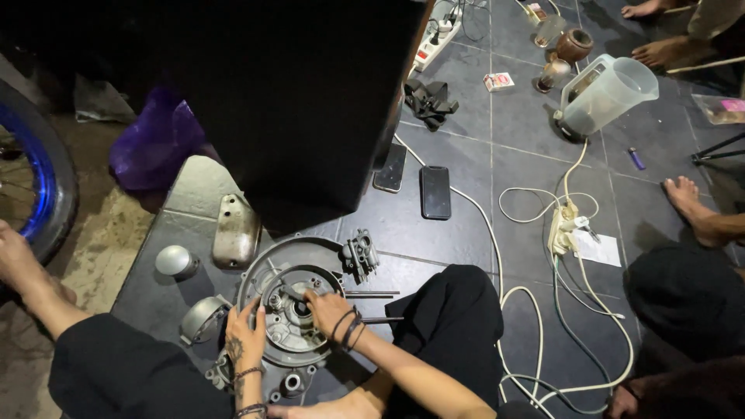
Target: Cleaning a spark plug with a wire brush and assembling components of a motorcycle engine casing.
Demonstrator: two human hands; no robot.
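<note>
Dark floor tiles: engine casing (round, grey) under both hands.

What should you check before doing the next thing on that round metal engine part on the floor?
1. Left hand steadies the engine case at its rim: ok.
2. Right hand is on the middle of the case: ok; whether its fingers grip anything, cannot tell.
3. Case lies flat on the tile floor: ok.
4. Loose parts kept close: carburetor, rods and oblong cover lie beside the case: ok.
5. Two phones lie close to the work: not ok, could be knocked.
6. White cables loop near the knee: not ok, could snag.
</note>
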